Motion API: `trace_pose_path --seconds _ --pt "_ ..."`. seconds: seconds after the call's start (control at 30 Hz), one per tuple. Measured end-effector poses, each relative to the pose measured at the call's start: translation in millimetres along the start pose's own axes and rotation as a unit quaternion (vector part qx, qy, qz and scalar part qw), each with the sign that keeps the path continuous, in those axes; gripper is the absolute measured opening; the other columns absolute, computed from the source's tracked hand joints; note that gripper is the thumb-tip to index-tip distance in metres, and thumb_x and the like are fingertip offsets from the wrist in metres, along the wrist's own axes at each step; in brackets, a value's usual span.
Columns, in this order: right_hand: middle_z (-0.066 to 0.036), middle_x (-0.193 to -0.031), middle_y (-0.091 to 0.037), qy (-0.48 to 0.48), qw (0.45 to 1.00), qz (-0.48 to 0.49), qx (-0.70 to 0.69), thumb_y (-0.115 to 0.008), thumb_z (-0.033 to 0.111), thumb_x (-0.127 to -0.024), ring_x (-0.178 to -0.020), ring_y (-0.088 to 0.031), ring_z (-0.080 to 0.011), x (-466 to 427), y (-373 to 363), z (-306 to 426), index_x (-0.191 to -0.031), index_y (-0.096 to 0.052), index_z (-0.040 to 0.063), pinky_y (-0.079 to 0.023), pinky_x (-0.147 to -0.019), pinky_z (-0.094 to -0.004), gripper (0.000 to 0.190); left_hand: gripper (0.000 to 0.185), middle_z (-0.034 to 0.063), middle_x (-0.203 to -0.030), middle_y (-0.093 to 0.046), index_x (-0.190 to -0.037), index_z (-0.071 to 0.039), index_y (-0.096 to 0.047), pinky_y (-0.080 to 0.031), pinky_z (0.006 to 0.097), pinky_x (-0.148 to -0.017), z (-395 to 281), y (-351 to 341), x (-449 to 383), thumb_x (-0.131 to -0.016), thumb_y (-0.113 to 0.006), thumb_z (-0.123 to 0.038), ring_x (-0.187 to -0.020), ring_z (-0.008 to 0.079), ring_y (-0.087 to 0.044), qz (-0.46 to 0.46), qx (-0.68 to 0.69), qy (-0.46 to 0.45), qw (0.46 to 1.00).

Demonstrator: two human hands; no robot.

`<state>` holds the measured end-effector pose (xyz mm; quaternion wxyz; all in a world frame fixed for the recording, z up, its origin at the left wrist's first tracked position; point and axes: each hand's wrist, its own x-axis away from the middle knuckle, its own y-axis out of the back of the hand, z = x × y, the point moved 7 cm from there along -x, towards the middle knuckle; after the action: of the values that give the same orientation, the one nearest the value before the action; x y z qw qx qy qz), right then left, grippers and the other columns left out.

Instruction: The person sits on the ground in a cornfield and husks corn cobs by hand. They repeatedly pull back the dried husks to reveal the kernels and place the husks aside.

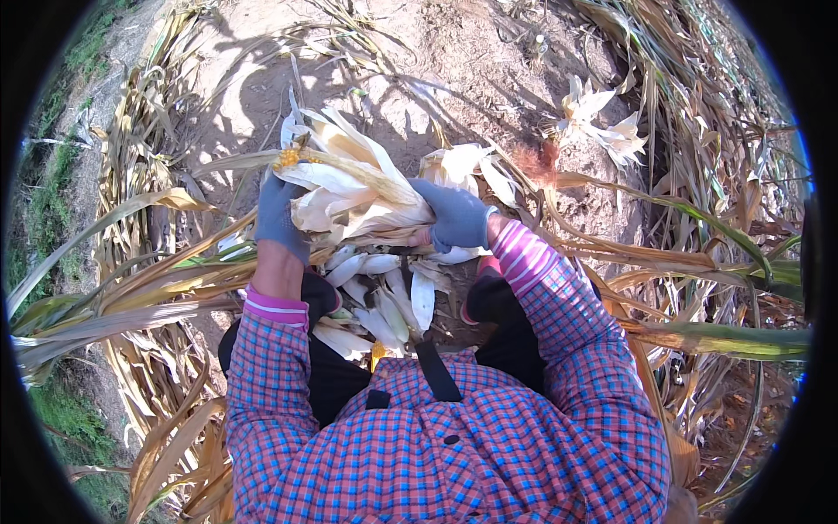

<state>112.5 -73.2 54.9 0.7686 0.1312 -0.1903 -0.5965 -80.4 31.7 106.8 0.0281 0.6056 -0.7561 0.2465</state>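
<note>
A corn ear in pale dry husk lies across my two gloved hands, well above the ground. My left hand, in a grey-blue glove, grips its left end, where yellow kernels show between parted husk leaves. At the other end, my right hand is closed around the bunched husk; its thumb tip is bare of the glove. Loose husk leaves are heaped below, between my feet. A bit of yellow cob shows at the near edge of that heap, partly hidden by my shirt.
Cut dry corn stalks line the left side, and more stalks bank up on the right. Long leaves reach inward from both sides at hand height. Husk clumps lie on the bare soil ahead.
</note>
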Motion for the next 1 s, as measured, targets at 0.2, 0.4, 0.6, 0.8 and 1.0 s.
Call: trace_pose_path --seconds 0.2,0.4,0.6,0.8,1.0 --pt "-0.016 -0.109 -0.063 -0.061 0.994 0.033 -0.088 -0.077 0.025 -0.072 -0.096 -0.061 -0.0273 16 -55 -37 -0.135 -0.039 0.009 -0.046 -0.087 -0.0358 0.076 0.038 0.0059 -0.110 -0.060 -0.123 0.000 -0.050 -0.045 0.0288 -0.088 24 -10 -4 -0.090 -0.058 -0.018 -0.101 0.0140 -0.056 0.083 -0.208 0.075 0.972" --pt "-0.015 -0.094 -0.066 -0.308 0.946 0.046 -0.092 -0.075 0.026 -0.074 -0.085 -0.063 -0.0238 33 -12 -96 -0.120 -0.050 0.002 -0.049 -0.076 -0.0327 0.058 0.057 0.0210 -0.125 -0.052 -0.128 0.001 -0.045 -0.037 0.0381 -0.099 -29 -12 7 -0.084 -0.064 -0.031 -0.116 0.0330 -0.051 -0.017 -0.551 -0.297 0.780" --pt "-0.022 -0.107 -0.063 -0.438 0.851 -0.033 0.288 -0.070 0.031 -0.073 -0.103 -0.059 -0.0370 78 35 -231 -0.109 -0.054 0.007 -0.047 -0.088 -0.0422 0.046 0.056 0.0183 -0.123 -0.055 -0.125 0.000 -0.049 -0.038 0.0360 -0.099 -29 -10 12 -0.084 -0.065 -0.034 -0.116 0.0290 -0.051 0.045 -0.500 -0.248 0.828" --pt "-0.016 -0.119 -0.059 -0.504 0.808 -0.009 0.305 -0.071 0.027 -0.074 -0.110 -0.058 -0.0320 91 11 -285 -0.117 -0.053 0.013 -0.046 -0.093 -0.0411 0.049 0.048 0.0130 -0.123 -0.055 -0.127 0.000 -0.048 -0.037 0.0321 -0.099 -26 -7 21 -0.086 -0.062 -0.021 -0.116 0.0206 -0.050 0.064 -0.504 -0.204 0.837" --pt "-0.011 -0.123 -0.053 -0.369 0.840 -0.114 0.382 -0.068 0.021 -0.073 -0.114 -0.052 -0.0286 46 8 -252 -0.122 -0.051 0.016 -0.039 -0.098 -0.0424 0.052 0.050 0.0142 -0.124 -0.055 -0.127 0.001 -0.049 -0.036 0.0337 -0.100 -23 -2 33 -0.085 -0.062 -0.023 -0.118 0.0226 -0.050 0.095 -0.568 -0.183 0.797"
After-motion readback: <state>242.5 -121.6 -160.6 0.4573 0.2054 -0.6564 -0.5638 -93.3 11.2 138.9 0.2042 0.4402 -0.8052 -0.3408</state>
